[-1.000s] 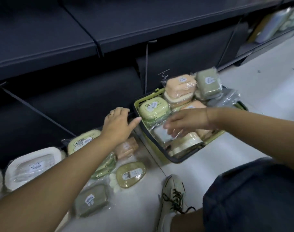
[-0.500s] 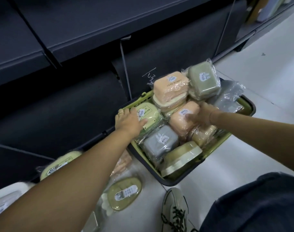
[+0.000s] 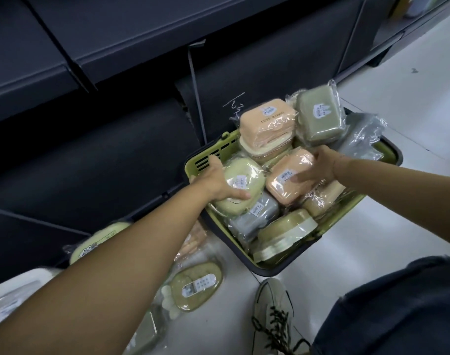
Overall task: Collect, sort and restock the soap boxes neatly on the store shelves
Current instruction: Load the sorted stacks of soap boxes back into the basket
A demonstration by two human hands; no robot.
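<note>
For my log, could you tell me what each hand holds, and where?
Left hand: pale green box, its left side. Right hand: peach box, its right end.

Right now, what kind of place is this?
Most likely a shop aisle: dark shelves line one side, and a green basket on the floor is full of plastic-wrapped soap boxes with barcode labels.

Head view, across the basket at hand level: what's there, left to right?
left hand → pale green soap box → nearer peach soap box → right hand → grey wrapped box
</note>
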